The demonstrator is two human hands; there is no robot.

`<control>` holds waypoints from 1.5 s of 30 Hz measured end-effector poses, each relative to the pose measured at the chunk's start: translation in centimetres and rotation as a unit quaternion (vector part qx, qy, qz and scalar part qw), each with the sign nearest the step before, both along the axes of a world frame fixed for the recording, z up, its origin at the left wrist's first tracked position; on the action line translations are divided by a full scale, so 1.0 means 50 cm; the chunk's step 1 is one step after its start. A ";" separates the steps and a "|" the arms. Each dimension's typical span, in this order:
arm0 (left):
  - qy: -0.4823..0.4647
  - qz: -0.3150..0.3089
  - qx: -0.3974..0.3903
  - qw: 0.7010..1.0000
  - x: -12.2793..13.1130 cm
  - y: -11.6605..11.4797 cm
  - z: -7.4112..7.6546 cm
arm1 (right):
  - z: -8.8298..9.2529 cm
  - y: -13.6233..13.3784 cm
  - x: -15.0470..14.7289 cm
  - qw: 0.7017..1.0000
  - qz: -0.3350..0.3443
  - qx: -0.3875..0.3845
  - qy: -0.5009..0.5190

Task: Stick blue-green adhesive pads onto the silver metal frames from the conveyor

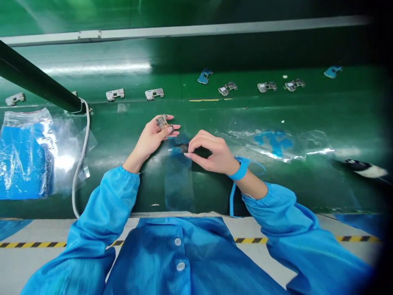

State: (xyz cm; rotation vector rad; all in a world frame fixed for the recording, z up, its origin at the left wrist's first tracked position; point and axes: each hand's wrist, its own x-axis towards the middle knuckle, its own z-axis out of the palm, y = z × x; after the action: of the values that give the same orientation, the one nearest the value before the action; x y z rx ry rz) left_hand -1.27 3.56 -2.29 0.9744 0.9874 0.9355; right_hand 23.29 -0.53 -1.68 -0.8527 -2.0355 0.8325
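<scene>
My left hand (153, 137) holds a small metal circuit part (162, 121) between thumb and fingertips, just above the green belt (123, 135). My right hand (211, 153) is curled in a pinch on a small dark piece (183, 148) at the top end of a clear bluish film strip (179, 180) that lies on the belt in front of me. A blue wrist strap (241, 169) with a coiled cord sits on my right wrist. Both arms wear blue sleeves.
Several small metal parts (115, 94) and blue-film pieces (204, 76) lie in a row farther up the belt. Clear bags with blue sheets (27, 155) lie at left beside a white cable (80, 164). Another clear bag (276, 143) lies at right. A black-and-white tool (365, 168) rests at far right.
</scene>
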 end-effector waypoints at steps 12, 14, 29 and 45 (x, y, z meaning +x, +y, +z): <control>0.025 -0.206 0.042 0.977 -0.030 -0.027 0.091 | -0.010 0.018 0.004 0.961 -0.128 -0.242 0.025; 0.053 -0.287 0.022 0.956 -0.025 -0.030 0.081 | -0.005 0.024 0.010 0.941 -0.115 -0.309 0.078; -0.033 -0.037 0.002 0.999 0.047 -0.053 0.033 | 0.022 0.027 0.016 0.894 -0.150 -0.345 0.242; 0.059 0.008 0.072 0.996 0.053 -0.061 0.030 | 0.025 0.004 0.027 0.991 -0.117 -0.006 -0.061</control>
State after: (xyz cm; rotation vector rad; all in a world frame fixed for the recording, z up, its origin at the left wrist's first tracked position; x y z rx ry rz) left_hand 1.38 0.51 -0.81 1.1548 1.0377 0.9813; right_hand 24.66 -0.32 -0.42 -1.1469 -1.9871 0.6764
